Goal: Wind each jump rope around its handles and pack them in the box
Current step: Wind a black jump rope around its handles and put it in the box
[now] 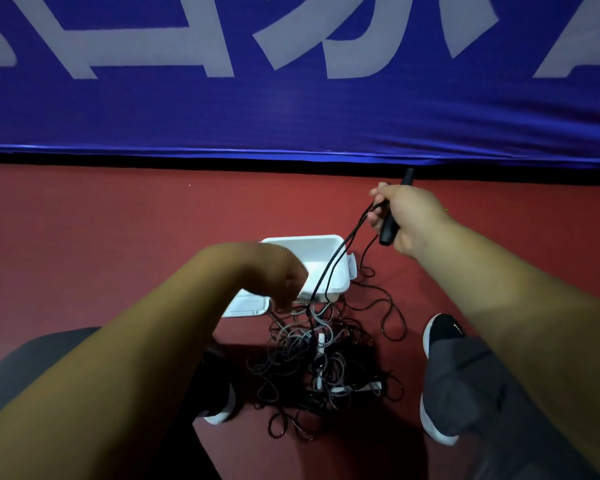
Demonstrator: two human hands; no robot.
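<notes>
My right hand (404,216) grips the black handles (392,223) of a jump rope, raised above the floor to the right of the white box (326,247). Its black cord (329,271) runs from the handles down across the box into a tangled pile of black and grey ropes (319,365) on the red floor between my feet. My left hand (281,282) hangs over the box's near left corner, fingers curled downward and blurred; whether it holds a cord cannot be told. The box stands open and looks empty inside.
A white lid (246,306) lies flat by the box's near left side. My two black shoes (442,332) flank the rope pile. A blue banner (291,98) with large white letters hangs along the back edge of the red floor.
</notes>
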